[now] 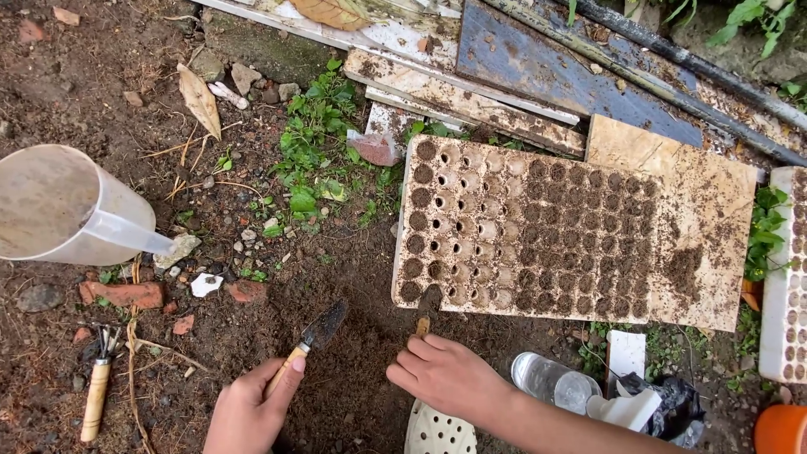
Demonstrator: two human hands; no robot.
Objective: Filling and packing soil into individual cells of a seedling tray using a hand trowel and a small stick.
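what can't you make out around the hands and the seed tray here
All in the head view:
- Right hand: its back covers the tool it grips; only a bit of wooden handle shows.
- Left hand: cut by the bottom edge; holds a small trowel.
- Seed tray: whether the dark cells hold seeds is too small to tell.
- Orange pot: cut by the corner.

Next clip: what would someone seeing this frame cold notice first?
The pale seedling tray with its many round cells, most packed with soil and a patch near its left end empty, dominates the middle of the dirt ground. Just below it, the left hand holds a small trowel by its wooden handle, while the right hand grips a second tool at the tray's lower edge. A translucent plastic jug lies at far left.
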